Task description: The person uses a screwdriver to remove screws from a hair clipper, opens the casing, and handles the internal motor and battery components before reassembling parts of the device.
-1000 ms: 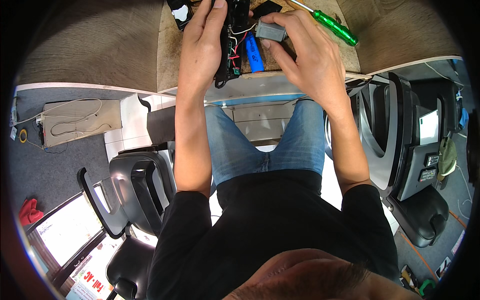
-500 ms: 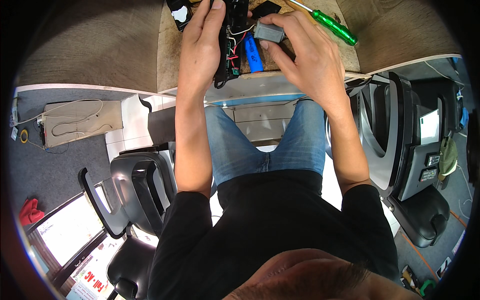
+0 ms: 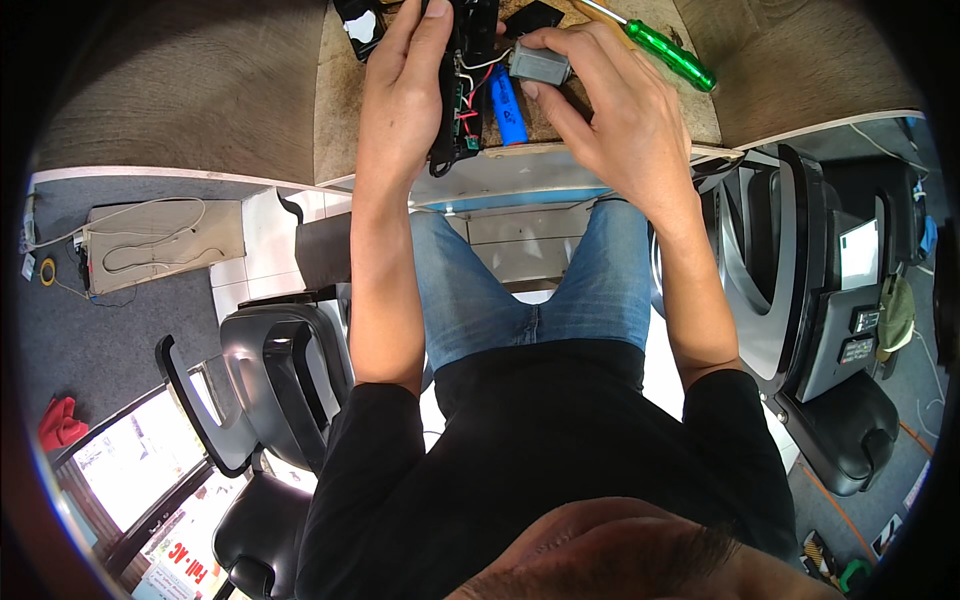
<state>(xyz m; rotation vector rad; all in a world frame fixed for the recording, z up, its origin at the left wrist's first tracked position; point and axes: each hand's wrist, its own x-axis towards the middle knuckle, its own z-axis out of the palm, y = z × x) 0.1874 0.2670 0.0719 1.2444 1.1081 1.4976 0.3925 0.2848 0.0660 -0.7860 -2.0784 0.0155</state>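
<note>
My left hand [image 3: 402, 105] is closed around the left side of an opened black plastic casing [image 3: 443, 130]. Inside the casing a strip of green circuit board [image 3: 472, 143] shows, with red, white and black wires. My right hand [image 3: 640, 125] pinches a small grey rectangular block [image 3: 540, 66] between thumb and fingers, just right of the casing. Thin wires run from the casing toward the block, but their ends cannot be made out. A blue cylindrical battery [image 3: 508, 108] lies between casing and right hand, close to the bench's front edge. The casing's far end is cut off by the picture's edge.
A green-handled screwdriver [image 3: 672, 56] lies beyond my right hand. A flat black piece [image 3: 532, 18] and a black part with a white patch [image 3: 360, 27] are on the brown worktop [image 3: 335, 120]. Wooden panels [image 3: 180, 90] flank it; black chairs [image 3: 285, 350] stand on both sides.
</note>
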